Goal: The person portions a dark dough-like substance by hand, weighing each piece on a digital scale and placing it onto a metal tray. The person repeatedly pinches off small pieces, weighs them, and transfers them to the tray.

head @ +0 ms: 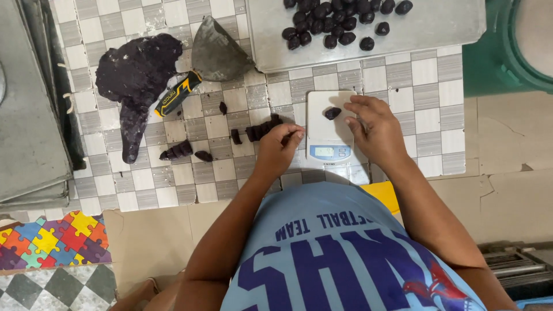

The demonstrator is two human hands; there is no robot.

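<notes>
We are weighing a small dark dough piece [332, 113], which is sitting on the platform of the white kitchen scale [324, 124]. Our right hand [374, 128] is hovering just beside it, fingers loosely spread and grasping nothing. Our left hand [280, 144] is pinching the end of a row of cut dough pieces [260, 129] lying on the tiled counter [420, 86]. We judge it best to be keeping fingers off the platform while reading the display. Beyond, dark rolled balls [337, 23] are filling a metal tray [432, 29]; the big dough mass [135, 75], a scraper [216, 52] and a yellow-black knife [178, 94] are lying to the left.
</notes>
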